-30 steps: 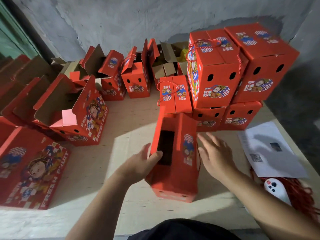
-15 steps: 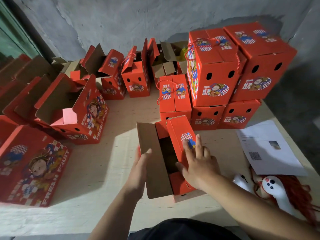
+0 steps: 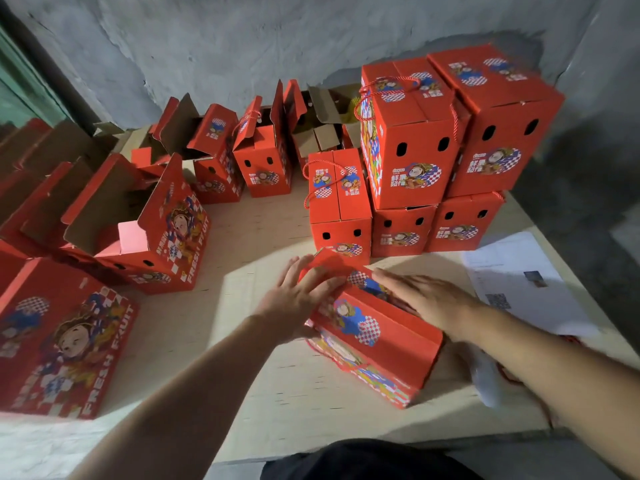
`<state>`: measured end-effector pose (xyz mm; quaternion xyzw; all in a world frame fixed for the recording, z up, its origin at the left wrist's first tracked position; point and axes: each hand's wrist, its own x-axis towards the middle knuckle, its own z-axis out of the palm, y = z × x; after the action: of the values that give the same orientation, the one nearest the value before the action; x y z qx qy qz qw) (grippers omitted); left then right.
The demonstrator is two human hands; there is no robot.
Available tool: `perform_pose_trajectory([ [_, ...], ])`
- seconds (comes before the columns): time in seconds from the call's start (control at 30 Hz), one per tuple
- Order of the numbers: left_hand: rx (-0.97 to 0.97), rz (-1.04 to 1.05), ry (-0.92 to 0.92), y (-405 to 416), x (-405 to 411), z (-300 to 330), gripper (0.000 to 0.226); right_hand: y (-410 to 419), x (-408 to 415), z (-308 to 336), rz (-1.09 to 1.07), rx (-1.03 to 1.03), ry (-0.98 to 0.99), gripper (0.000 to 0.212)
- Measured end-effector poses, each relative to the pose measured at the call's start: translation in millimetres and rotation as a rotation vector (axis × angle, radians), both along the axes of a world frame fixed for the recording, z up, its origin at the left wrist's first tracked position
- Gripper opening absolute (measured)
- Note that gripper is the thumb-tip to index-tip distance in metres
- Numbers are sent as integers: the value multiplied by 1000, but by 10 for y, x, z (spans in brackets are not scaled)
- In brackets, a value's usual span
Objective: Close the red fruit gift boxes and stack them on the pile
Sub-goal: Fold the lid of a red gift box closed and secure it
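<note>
Pressing hands: left hand (image 3: 294, 299) and right hand (image 3: 426, 299) lie flat, fingers spread, on the top flaps of the gift box (image 3: 374, 337) at the near middle of the wooden table (image 3: 242, 244).
Flap risk: neither hand grips anything; if the flaps are not tucked, they may spring up once pressure lifts.
Box position: it sits skewed, just short of the pile (image 3: 443, 161) of closed boxes.
Stack risk: the pile already stands two high; a crooked landing could tip it.
Clutter: the paper sheet (image 3: 519, 282) lies beside the right wrist and could be dragged along.
</note>
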<state>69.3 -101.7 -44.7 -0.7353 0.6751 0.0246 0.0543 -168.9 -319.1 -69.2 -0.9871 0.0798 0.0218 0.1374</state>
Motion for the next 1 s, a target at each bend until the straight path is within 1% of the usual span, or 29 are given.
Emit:
perform_pose_trajectory([
  [0.03,-25,-10,13,-7,-21,-14,117,-56,-24,21,-22,-12,-44,92],
  [0.07,-61,-8,52,0,-49,-40,112,-94,-53,36,-103,13,-94,70],
  [0.1,-97,4,87,26,-85,-66,108,-109,-75,45,-233,89,-161,53],
  [0.13,-134,18,95,61,-122,-90,104,-92,-94,68,-382,204,-231,41],
  [0.17,-172,30,81,102,-159,-118,102,-46,-112,116,-510,305,-313,33],
  [0.2,-204,41,60,141,-198,-145,101,37,-124,150,-566,307,-395,31],
  [0.23,-227,57,41,174,-242,-171,100,155,-130,150,-554,229,-446,35],
  [0.27,-240,77,20,202,-287,-195,100,321,-129,137,-500,137,-459,43],
  [0.3,-246,96,-7,223,-332,-217,101,525,-121,118,-438,75,-418,53],
  [0.4,-255,139,-77,242,-437,-266,105,970,-114,-32,-344,-92,-111,86],
  [0.47,-276,168,-85,245,-473,-281,106,1009,-120,-127,-363,-151,-49,94],
  [0.63,-305,199,-88,248,-523,-272,106,985,-81,-134,-401,-288,-142,92],
  [0.77,-305,200,-44,273,-518,-302,107,1015,-87,-161,-435,-315,-203,88],
  [0.87,-298,209,-10,268,-514,-290,107,1041,-113,-144,-456,-292,-254,72],
  [0.93,-301,198,-21,266,-517,-283,105,1039,-132,-140,-448,-292,-279,63],
  [1.0,-300,179,-43,261,-513,-280,103,1026,-125,-132,-448,-296,-285,58],
])
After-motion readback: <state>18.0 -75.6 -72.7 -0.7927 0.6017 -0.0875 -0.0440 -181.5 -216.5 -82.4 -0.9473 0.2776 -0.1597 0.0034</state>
